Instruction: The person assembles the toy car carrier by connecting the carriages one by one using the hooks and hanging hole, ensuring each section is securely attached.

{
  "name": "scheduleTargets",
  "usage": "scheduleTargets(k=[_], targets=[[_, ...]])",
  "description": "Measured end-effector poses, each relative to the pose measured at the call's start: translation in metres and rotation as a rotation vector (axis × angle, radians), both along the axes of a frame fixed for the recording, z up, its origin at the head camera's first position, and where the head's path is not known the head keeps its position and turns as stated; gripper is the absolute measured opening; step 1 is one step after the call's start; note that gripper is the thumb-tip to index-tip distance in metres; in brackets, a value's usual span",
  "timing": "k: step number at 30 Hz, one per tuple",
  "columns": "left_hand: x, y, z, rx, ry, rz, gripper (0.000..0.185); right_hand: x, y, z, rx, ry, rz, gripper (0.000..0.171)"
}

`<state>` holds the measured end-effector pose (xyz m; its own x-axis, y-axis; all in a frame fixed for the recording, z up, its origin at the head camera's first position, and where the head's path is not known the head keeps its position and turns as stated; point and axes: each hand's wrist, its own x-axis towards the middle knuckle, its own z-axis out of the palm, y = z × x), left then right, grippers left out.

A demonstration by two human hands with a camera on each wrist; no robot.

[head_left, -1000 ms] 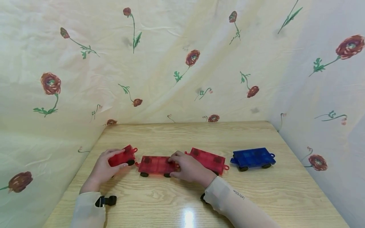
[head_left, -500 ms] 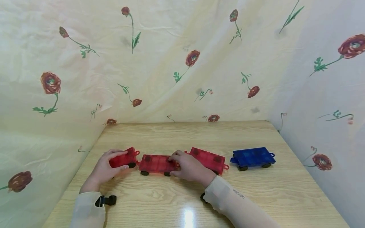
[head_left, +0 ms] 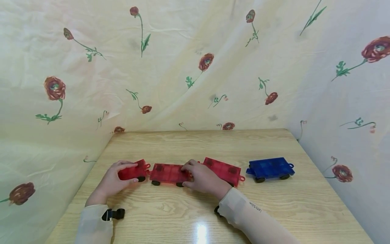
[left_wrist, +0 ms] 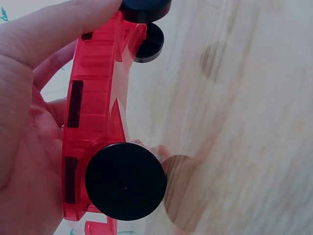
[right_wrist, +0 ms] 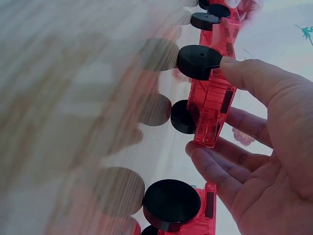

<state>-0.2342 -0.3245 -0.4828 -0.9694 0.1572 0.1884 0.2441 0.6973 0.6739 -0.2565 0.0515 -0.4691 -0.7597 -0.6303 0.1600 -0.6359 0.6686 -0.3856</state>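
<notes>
A short red wagon (head_left: 131, 172) is held on the desk (head_left: 195, 206) in the curled grip of the left hand (head_left: 111, 183), thumb on its near side and fingers over its top, its coupling hook just touching the end of the middle red wagon (head_left: 168, 173). That middle wagon is pinched at its right end by the right hand (head_left: 202, 179), thumb near and fingers far, as the right wrist view shows (right_wrist: 210, 105). The wagons appear to be stiff, translucent plastic slabs on black wheels (left_wrist: 125, 181), probably light and hard, free to roll, and smooth enough to slip, so a hold across the two long edges of the body seems safest; the thin hooks at the ends look like the most breakable part and are better not gripped. To the right of the middle wagon a third red wagon (head_left: 223, 170) stands slightly skewed, partly hidden behind the right hand, with its near end close to the fingers, where it could be nudged. Farther right of it, and apart, a blue wagon (head_left: 269, 168) stands on its wheels. Near the desk's front edge, left of the middle wagon, a black clip (head_left: 113, 214) lies by the left sleeve. Flowered cloth (head_left: 195, 67) hangs behind and beside the desk.
</notes>
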Motion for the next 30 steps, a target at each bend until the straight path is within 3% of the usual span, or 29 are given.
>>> scheduleTargets(k=[8,25,30], targets=[[-0.0001,-0.0004,0.0003,0.009,0.027,-0.03,0.056,-0.0001,0.0015,0.0,-0.002,0.008,-0.001,0.05],[0.0041,-0.0049,0.0033,-0.011,-0.036,-0.014,0.056,-0.0003,0.0012,-0.0028,-0.018,0.009,0.006,0.05],[0.0033,-0.0058,0.003,-0.034,-0.015,-0.024,0.057,-0.0011,0.0017,-0.0032,-0.013,0.008,0.002,0.05]])
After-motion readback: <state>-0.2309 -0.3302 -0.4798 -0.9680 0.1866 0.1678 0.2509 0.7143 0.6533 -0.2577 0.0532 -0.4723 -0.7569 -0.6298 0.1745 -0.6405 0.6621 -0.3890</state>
